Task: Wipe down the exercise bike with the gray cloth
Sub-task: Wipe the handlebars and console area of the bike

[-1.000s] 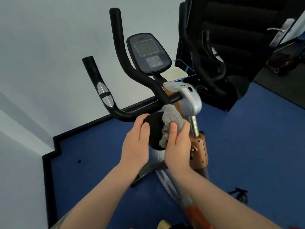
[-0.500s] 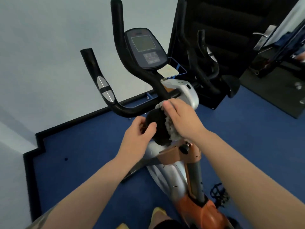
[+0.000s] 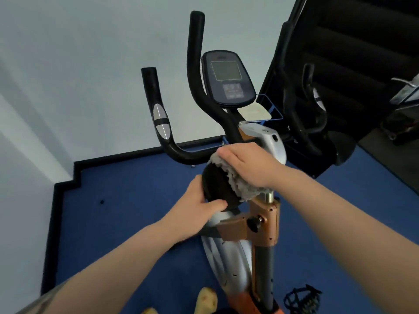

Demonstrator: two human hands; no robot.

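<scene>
The exercise bike (image 3: pixel 271 143) stands in front of me, with black handlebars (image 3: pixel 158 114), a console (image 3: pixel 226 78) and a silver stem. A round black pad (image 3: pixel 216 186) sits below the handlebar joint. The gray cloth (image 3: pixel 240 184) lies over the pad's right side. My right hand (image 3: pixel 249 164) lies flat on top of the cloth and presses it against the pad, fingers pointing left. My left hand (image 3: pixel 195 211) grips the pad from below left, thumb across its front.
A copper-coloured clamp with a black knob (image 3: pixel 255 223) sits just under the pad. A black machine (image 3: pixel 351 53) stands close on the right. A pedal (image 3: pixel 301 295) shows at bottom right. The white wall is on the left, blue floor around.
My right hand moved from pinching the cloth at the pad's front to lying flat over its top right. The left hand slid lower on the pad. The camera moved nearer.
</scene>
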